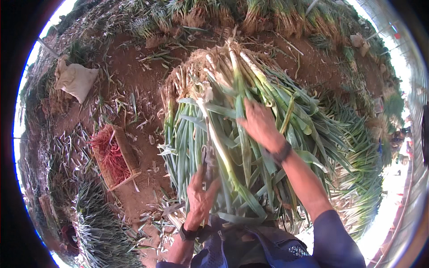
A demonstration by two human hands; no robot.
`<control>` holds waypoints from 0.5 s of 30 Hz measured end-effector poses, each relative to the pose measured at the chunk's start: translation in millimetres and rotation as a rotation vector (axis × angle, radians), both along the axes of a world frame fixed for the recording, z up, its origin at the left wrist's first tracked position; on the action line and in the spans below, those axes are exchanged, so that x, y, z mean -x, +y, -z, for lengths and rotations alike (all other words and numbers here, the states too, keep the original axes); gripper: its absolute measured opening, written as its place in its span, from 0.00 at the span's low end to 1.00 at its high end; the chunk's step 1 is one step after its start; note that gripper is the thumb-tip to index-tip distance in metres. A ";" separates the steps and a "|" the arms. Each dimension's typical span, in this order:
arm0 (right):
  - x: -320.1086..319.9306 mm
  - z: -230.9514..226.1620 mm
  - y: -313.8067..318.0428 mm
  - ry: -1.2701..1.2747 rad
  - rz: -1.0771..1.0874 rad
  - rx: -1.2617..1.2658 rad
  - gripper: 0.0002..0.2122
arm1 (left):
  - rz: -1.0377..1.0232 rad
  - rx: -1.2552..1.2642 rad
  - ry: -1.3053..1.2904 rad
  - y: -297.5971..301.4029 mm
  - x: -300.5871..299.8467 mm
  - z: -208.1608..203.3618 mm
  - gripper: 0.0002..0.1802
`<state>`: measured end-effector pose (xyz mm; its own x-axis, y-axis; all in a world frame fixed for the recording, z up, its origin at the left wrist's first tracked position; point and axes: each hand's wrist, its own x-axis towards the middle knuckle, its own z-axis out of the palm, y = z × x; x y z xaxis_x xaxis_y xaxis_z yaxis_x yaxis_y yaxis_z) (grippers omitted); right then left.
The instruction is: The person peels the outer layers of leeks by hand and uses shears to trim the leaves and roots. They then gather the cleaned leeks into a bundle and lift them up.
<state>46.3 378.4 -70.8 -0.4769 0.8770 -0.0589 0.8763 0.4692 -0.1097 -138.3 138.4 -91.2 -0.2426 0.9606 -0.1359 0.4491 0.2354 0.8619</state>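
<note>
A large heap of leeks (277,96) lies in front of me, roots at the far end and green leaves toward my body. My right hand (261,124) rests over the green stalks right of the middle, its thumb and fingers apart. Lower left, my left hand (201,196) has its fingers curled at the lower end of a narrow dark grey thing (208,156); its kind is unclear. A single leek (219,147), pale stalk toward the far side, lies slantwise across the heap just right of that grey thing.
On the left stands a wicker basket (127,152) of red strips (107,154). Beyond it a pale sack (76,80) sits on brown soil (129,67) strewn with leaf scraps. More leek bundles (286,18) line the far side; others (357,178) lie at right.
</note>
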 end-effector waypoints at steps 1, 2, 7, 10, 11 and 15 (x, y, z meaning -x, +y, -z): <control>-12.2 34.9 24.7 -0.049 0.035 -0.320 0.36 | 0.007 -0.021 -0.009 4.7 -7.5 -2.1 0.38; -10.1 51.6 38.5 -0.045 0.031 -0.325 0.36 | -0.038 0.033 -0.064 4.1 -10.9 -3.9 0.39; 2.3 66.9 60.8 -0.039 0.243 0.119 0.43 | -0.149 0.123 -0.171 3.1 -18.3 -26.5 0.38; -3.2 64.9 63.9 0.034 0.307 0.273 0.41 | -0.098 0.138 -0.134 5.2 -19.3 -37.9 0.35; -7.7 60.2 66.5 0.050 0.365 0.414 0.39 | -0.058 0.147 -0.144 6.0 -22.9 -40.9 0.34; -55.6 72.0 62.5 0.344 0.373 0.543 0.19 | -0.012 0.112 -0.195 11.5 -53.8 -46.2 0.36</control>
